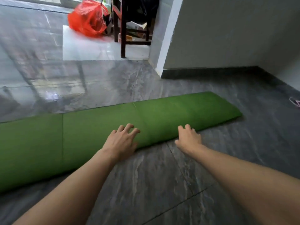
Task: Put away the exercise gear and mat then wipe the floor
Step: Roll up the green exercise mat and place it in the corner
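Observation:
A green exercise mat [100, 125] lies as a long, partly rolled strip across the grey floor, running from the lower left to the middle right. My left hand [121, 140] rests on the mat's near edge with its fingers spread and bent. My right hand [189, 138] sits a little to the right on the same near edge, its fingers curled down onto the mat. Neither hand wraps around the mat. No other exercise gear shows.
A white wall corner [164, 46] juts out behind the mat. Beyond it stands a dark wooden chair [123, 30] with a red plastic bag [87, 18] beside it. A small pink object [296, 102] lies at the right edge. Glossy grey tile floor [154, 184] surrounds the mat.

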### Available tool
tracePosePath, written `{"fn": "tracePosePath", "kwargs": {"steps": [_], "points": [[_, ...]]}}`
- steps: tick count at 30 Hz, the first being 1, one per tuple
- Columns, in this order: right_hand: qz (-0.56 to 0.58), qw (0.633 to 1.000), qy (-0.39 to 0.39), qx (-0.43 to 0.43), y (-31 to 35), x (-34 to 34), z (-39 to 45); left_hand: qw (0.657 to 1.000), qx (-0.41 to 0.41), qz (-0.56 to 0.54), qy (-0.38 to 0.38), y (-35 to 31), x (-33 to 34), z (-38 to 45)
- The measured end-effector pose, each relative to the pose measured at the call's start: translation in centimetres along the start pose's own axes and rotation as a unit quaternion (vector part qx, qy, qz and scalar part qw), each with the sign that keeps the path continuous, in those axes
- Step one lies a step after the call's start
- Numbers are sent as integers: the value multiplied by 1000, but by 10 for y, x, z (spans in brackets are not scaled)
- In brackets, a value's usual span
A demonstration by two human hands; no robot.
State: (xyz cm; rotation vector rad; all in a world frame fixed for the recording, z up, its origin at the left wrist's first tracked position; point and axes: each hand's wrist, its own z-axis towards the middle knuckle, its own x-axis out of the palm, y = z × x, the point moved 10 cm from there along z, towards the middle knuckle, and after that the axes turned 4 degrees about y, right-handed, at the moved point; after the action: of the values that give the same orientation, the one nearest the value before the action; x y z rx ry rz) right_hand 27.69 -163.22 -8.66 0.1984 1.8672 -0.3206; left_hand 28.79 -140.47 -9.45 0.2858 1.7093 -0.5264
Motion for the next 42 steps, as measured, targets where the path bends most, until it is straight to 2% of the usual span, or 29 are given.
{"fn": "tracePosePath", "kwargs": {"steps": [3, 9, 12, 16, 19, 23, 26, 29, 31, 33, 36, 42], "points": [[2, 998, 4, -61, 68, -2, -2, 999, -47, -7, 0, 43, 2, -20], [20, 969, 51, -241, 263, 19, -45, 982, -177, 4, 60, 163, 22, -100], [7, 945, 59, -323, 352, 25, -85, 964, -247, -2, 98, 226, 26, -157], [3, 920, 68, -387, 450, 14, -147, 938, -317, -20, 137, 303, 26, -253], [7, 899, 85, -430, 513, -1, -199, 928, -355, -31, 110, 351, 3, -324], [6, 883, 79, -462, 580, -37, -258, 925, -373, -48, 45, 395, -55, -392], [-9, 866, 69, -496, 627, -61, -291, 922, -383, -34, 38, 422, -84, -432], [-52, 846, 71, -525, 673, -72, -302, 906, -417, -22, 60, 452, -87, -465], [-68, 852, 86, -512, 692, -68, -294, 885, -458, -39, 75, 465, -77, -483], [-88, 859, 119, -491, 702, -49, -284, 870, -476, -59, 112, 468, -58, -493], [-116, 856, 164, -476, 724, -11, -276, 867, -464, -60, 170, 471, -41, -497], [-122, 838, 276, -455, 767, 63, -278, 824, -498, -109, 246, 517, -56, -524]]}}
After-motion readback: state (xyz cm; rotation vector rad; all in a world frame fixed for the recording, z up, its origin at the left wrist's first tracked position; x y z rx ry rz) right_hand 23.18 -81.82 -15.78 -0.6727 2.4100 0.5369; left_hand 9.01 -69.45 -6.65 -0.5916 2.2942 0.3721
